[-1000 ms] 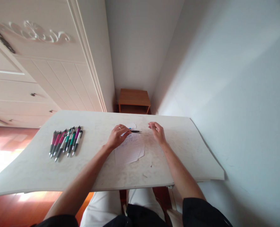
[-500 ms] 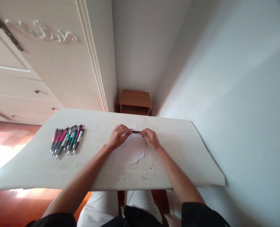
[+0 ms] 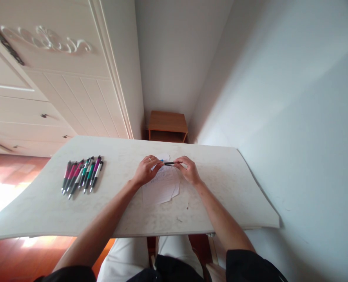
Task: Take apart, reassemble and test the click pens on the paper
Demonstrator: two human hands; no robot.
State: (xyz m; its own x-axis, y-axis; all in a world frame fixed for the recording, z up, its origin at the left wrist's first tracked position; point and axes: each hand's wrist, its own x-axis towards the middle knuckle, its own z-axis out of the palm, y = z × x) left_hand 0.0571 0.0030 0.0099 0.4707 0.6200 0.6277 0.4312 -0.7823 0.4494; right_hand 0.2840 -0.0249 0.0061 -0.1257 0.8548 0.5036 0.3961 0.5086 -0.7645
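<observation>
Between my two hands a slim dark pen [image 3: 169, 163] lies level over the paper, its ends covered by my fingers. My left hand [image 3: 146, 170] pinches its left end; a ring shows on one finger. On the pen's right end, my right hand [image 3: 189, 170] closes with thumb and fingertips. A small blue piece [image 3: 162, 160] shows beside the left fingertips; whether it belongs to the pen I cannot tell. Under the hands lie sheets of paper [image 3: 159, 194] with handwriting near the top.
Several pens [image 3: 82, 176] with pink, green, purple and white barrels lie in a group on the left of the white table [image 3: 221, 188]. A white cabinet [image 3: 82, 98] rises behind on the left, a wall [image 3: 294, 129] on the right. A small wooden stand [image 3: 168, 121] is beyond the far edge.
My right hand's fingers have shifted slightly up and left along the pen. More of the blue piece shows by my left fingers. The view has moved a little.
</observation>
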